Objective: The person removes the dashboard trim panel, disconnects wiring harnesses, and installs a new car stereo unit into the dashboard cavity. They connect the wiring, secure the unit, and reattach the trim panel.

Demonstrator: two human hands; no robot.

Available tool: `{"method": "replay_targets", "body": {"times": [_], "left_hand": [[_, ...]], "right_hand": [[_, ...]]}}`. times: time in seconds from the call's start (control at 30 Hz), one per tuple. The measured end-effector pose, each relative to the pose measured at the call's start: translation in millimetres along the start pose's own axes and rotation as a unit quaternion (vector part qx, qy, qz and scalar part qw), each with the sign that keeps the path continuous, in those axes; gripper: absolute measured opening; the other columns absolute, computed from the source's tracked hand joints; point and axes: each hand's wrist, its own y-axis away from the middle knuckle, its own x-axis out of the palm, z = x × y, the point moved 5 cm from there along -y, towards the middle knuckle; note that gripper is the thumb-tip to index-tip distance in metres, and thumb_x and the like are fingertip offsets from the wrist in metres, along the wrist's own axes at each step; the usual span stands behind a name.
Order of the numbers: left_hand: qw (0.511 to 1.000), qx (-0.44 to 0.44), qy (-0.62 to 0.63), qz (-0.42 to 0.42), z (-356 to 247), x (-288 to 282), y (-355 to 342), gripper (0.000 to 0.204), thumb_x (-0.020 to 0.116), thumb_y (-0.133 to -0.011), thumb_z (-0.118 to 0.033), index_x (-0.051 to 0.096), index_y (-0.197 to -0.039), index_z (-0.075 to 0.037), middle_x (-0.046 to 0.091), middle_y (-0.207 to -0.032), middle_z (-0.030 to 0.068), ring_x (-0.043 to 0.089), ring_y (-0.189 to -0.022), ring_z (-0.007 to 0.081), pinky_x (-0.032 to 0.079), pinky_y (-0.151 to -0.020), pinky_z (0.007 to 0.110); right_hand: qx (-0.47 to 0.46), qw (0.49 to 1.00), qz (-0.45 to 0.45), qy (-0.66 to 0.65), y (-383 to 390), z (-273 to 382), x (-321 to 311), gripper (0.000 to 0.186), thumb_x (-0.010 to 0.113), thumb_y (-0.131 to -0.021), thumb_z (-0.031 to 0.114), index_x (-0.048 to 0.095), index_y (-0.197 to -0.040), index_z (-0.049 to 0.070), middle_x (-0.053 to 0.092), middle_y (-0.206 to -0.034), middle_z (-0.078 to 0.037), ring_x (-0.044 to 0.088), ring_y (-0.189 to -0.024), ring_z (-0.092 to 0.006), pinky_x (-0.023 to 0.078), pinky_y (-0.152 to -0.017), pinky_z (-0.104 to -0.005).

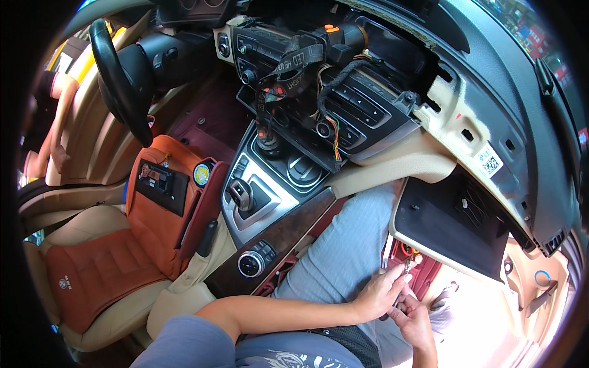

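My left hand [383,295] and my right hand [415,322] are close together in front of my body, low and right of the middle. Both have their fingers closed around a small tool. Its bright metal tip [409,265] sticks up beyond my left fingers, and a dark end shows under that hand. The fingers hide the rest, so its exact kind cannot be made out. Behind the tip is a small round yellowish thing [418,259] with orange loops beside it. An open black glovebox lid [451,230] lies just beyond my hands.
The dashboard [491,122] is partly stripped. A headlamp [346,38] with a black strap rests on the centre panel [356,101], where coloured wires [336,135] hang. Left are the gear selector [241,195], orange-covered seat [104,270] and steering wheel [116,80]. Another person's arm [58,122] shows by the door.
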Motion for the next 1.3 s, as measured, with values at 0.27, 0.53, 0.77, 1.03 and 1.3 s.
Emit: {"method": "replay_targets", "body": {"times": [0.27,0.53,0.77,1.03,1.3], "left_hand": [[0.946,0.294,-0.113,0.073,-111,-47,27,0.071,0.064,-0.093,0.003,0.042,-0.159,-0.011,0.069,-0.098,0.0163,0.070,-0.078,0.0268,0.060,-0.073,0.036],[0.865,0.262,-0.397,0.160,-148,-73,49,0.064,0.058,-0.094,-0.006,0.045,-0.157,-0.014,0.067,-0.097,0.0160,0.072,-0.084,0.0319,0.061,-0.073,0.041],[0.857,0.258,-0.428,0.127,-161,-91,52,0.050,0.056,-0.093,-0.009,0.057,-0.143,-0.010,0.065,-0.086,0.0135,0.071,-0.077,0.0320,0.057,-0.065,0.042],[0.870,0.223,-0.407,0.167,-157,-86,44,0.052,0.055,-0.094,-0.006,0.056,-0.146,-0.008,0.067,-0.085,0.0187,0.069,-0.075,0.0382,0.055,-0.066,0.047],[0.868,0.230,-0.410,0.162,-150,-73,36,0.047,0.062,-0.092,-0.003,0.062,-0.138,-0.009,0.064,-0.076,0.0129,0.067,-0.068,0.0322,0.054,-0.063,0.043]], "right_hand": [[-0.125,0.893,-0.114,-0.417,20,41,6,0.023,0.057,-0.106,0.014,0.065,-0.119,-0.003,0.059,-0.075,-0.003,0.050,-0.064,-0.0103,0.039,-0.056,-0.0231],[-0.177,0.702,-0.079,-0.685,8,82,6,0.021,0.053,-0.109,0.019,0.063,-0.116,0.001,0.072,-0.110,-0.015,0.056,-0.073,-0.0097,0.045,-0.055,-0.0195],[-0.166,0.717,-0.020,-0.677,3,99,24,0.026,0.051,-0.110,0.023,0.064,-0.116,0.001,0.070,-0.122,-0.016,0.058,-0.077,-0.0110,0.047,-0.060,-0.0198],[-0.168,0.711,-0.018,-0.682,-1,93,24,0.025,0.058,-0.107,0.024,0.066,-0.114,0.001,0.071,-0.119,-0.022,0.065,-0.076,-0.0151,0.051,-0.061,-0.0222],[-0.163,0.697,-0.022,-0.698,-8,77,19,0.025,0.060,-0.106,0.025,0.065,-0.109,0.001,0.073,-0.112,-0.020,0.064,-0.073,-0.0143,0.051,-0.061,-0.0241]]}}
